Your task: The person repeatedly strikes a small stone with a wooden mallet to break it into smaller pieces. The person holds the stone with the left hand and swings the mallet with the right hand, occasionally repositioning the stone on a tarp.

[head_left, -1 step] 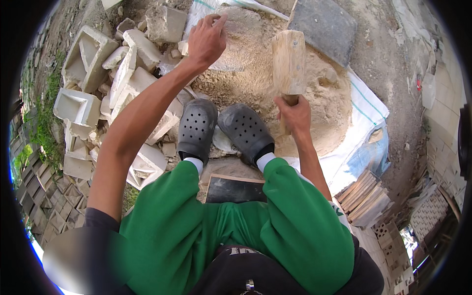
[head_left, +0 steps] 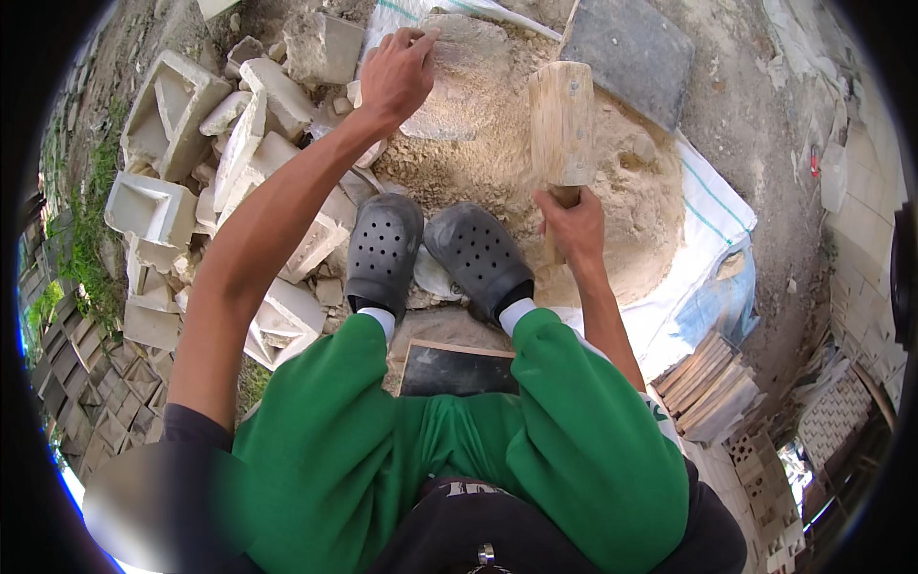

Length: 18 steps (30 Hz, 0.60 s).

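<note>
My right hand [head_left: 574,225] is wrapped round the handle of a wooden mallet [head_left: 562,122], whose thick block head points away from me above a heap of pale crumbled powder [head_left: 626,206]. My left hand [head_left: 397,75] is at the far left edge of that heap. Its fingers are curled together in a pinch beside a dusty flat stone [head_left: 469,48]. Whatever they hold, if anything, is too small or hidden to make out. The powder lies on a white woven sheet [head_left: 712,196] with blue-green stripes.
Broken white cast blocks [head_left: 158,210] are piled on the left. A dark flat slab [head_left: 626,57] lies at the far right of the heap. My grey clogs [head_left: 384,247] stand at its near edge. Thin wooden boards [head_left: 708,383] are stacked near right.
My left hand has shifted slightly to the left beside the flat stone. My right hand and the mallet stay nearly where they were.
</note>
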Tool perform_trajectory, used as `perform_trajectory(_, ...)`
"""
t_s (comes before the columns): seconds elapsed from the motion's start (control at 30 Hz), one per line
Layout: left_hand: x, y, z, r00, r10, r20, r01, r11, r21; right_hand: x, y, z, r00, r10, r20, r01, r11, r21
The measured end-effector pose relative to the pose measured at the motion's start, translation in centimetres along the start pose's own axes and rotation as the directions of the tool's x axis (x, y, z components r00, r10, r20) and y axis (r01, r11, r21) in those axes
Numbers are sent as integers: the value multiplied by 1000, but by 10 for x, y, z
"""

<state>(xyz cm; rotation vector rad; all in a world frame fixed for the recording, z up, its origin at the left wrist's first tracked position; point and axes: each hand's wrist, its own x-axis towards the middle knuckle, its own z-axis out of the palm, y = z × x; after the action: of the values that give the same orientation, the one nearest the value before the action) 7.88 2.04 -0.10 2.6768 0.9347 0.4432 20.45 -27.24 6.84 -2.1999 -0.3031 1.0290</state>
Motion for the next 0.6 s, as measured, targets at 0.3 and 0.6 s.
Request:
perform_trajectory(0.3,-1,-17,3,999,-38,-11,37,999,-33,0,-2,0,1000,2,16,-2,1000,-5)
perform_trajectory(0.6,-11,-27,0,994,-82,-74,86,995,45,0,2,2,998,41,44,-40,999,-4)
